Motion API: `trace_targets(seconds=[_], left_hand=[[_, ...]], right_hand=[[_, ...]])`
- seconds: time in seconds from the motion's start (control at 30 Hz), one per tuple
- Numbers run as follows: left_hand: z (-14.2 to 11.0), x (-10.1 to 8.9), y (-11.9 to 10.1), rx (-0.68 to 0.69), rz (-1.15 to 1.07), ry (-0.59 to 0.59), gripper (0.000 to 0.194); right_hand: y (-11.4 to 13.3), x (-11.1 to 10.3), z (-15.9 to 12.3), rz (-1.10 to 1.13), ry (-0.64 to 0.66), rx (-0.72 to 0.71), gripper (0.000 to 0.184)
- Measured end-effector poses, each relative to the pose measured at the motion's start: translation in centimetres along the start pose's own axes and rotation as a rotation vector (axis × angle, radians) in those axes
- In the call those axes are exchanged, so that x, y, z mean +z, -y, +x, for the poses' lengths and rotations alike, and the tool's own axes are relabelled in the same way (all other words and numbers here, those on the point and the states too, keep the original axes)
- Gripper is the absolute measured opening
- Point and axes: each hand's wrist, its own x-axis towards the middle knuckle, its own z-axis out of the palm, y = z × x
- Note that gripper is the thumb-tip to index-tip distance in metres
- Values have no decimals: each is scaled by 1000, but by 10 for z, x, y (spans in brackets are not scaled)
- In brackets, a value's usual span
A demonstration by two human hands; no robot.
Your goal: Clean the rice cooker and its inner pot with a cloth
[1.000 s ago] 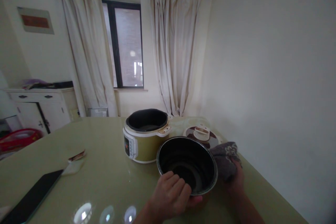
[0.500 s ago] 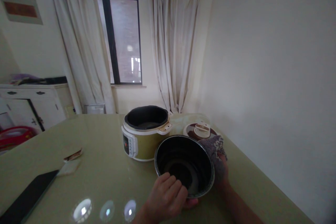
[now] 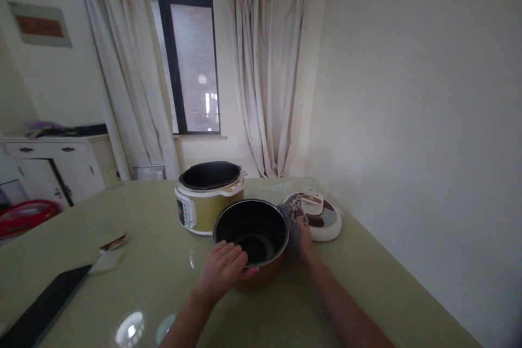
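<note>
Cream curtains (image 3: 269, 65) are hanging beyond the table (image 3: 150, 223). Left hand (image 3: 222, 269) is closing its fingers over the rim of the pot (image 3: 263, 272), outside the open cooker (image 3: 214, 212); right hand (image 3: 304, 238) is gripping a bunched cloth (image 3: 290, 209) against it. Lid (image 3: 326, 231) is lying off; how much is remaining, I cannot tell. Panel (image 3: 184, 213) markings are showing too small to read.

L hand (image 3: 226, 267) gripping, R hand (image 3: 302, 236) curled

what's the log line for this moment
left hand: gripping black-lined round pot at rim | right hand: holding grey patterned cloth beside pot | nearby: green-and-white cooker, white-and-brown lid
</note>
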Motion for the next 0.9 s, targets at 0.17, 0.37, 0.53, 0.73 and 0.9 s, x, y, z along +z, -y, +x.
trace_targets(seconds=[0.17, 0.37, 0.53, 0.73, 0.9], left_hand=[[4, -13, -8, -159, -48, 235, 15], [7, -14, -26, -245, -29, 294, 29], [13, -20, -31, -315, -19, 283, 39], [17, -36, -39, -553, -26, 177, 52], [26, -41, -33, -760, -134, 158, 59]], right_hand=[[-1, -7, -22, -53, 4, 83, 55], [-45, -33, -134, -207, -10, -121, 48], [-7, -10, -138, -189, 124, -218, 48], [77, 20, -40, -3, 203, -90, 54], [116, 20, -55, -255, 306, -264, 48]])
